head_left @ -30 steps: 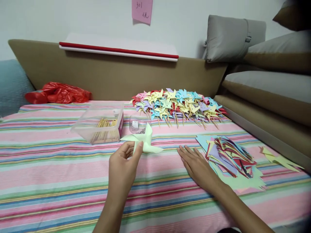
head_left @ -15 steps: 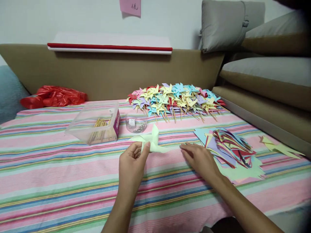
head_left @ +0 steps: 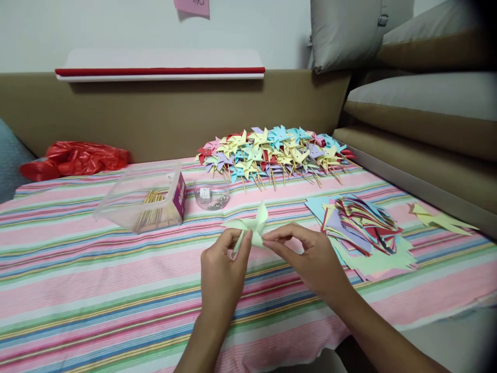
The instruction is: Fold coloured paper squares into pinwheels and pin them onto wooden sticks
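Note:
A pale green paper pinwheel (head_left: 256, 224) with curled blades is held up over the striped cloth. My left hand (head_left: 225, 259) pinches it near the centre, the thumb in front and the fingers behind. With thumb and forefinger, my right hand (head_left: 306, 254) pinches the blade on its right side. Behind it stands a round clear tub (head_left: 212, 196) of small metal pins. To the left is a clear plastic box (head_left: 155, 207) with thin wooden sticks in it.
Finished pinwheels (head_left: 272, 150) in many colours lie heaped at the back. Right of my hands is a stack of cut paper sheets (head_left: 361, 233), with a yellow paper piece (head_left: 438, 218) beyond. A red plastic bag (head_left: 77, 159) lies back left. Cushions (head_left: 427, 114) are piled along the right.
My right hand has moved left from the cloth beside the paper stack and now grips a blade of the green pinwheel. That blade is folded inward. The view has shifted slightly.

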Demonstrator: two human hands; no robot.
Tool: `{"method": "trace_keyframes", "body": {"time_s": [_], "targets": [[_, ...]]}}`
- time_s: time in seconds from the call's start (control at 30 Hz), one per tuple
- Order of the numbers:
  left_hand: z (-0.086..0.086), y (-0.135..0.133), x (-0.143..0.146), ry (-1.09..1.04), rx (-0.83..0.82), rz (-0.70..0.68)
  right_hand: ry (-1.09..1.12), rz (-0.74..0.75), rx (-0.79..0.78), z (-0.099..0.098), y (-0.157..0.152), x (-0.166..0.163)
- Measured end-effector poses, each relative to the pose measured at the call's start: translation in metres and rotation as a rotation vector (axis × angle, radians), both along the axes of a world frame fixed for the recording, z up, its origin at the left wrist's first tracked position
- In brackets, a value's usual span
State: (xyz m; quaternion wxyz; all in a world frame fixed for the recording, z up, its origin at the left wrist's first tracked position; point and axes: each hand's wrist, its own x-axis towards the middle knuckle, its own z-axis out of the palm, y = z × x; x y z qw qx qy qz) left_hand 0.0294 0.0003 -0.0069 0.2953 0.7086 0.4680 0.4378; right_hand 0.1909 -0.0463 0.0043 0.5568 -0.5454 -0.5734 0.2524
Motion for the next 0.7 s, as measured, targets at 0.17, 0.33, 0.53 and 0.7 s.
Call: {"method": "trace_keyframes", "body": {"time_s": [0.17, 0.33, 0.53, 0.7], "targets": [[0.0017, -0.0011, 0.0008, -0.078, -0.089, -0.066, -0.067, 0.019, 0.039, -0.0008, 0.0044, -0.0015], [0.0031, -0.0005, 0.0013, -0.2, -0.167, -0.144, -0.086, 0.026, 0.026, -0.0011, 0.0023, 0.0003], [0.0044, -0.0033, 0.0012, -0.28, -0.206, -0.182, -0.085, -0.002, 0.035, 0.0, 0.0021, 0.0004], [0.0048, -0.0033, 0.0014, -0.237, -0.198, -0.164, -0.09, 0.0, 0.05, 0.0008, 0.0024, 0.0002]]}}
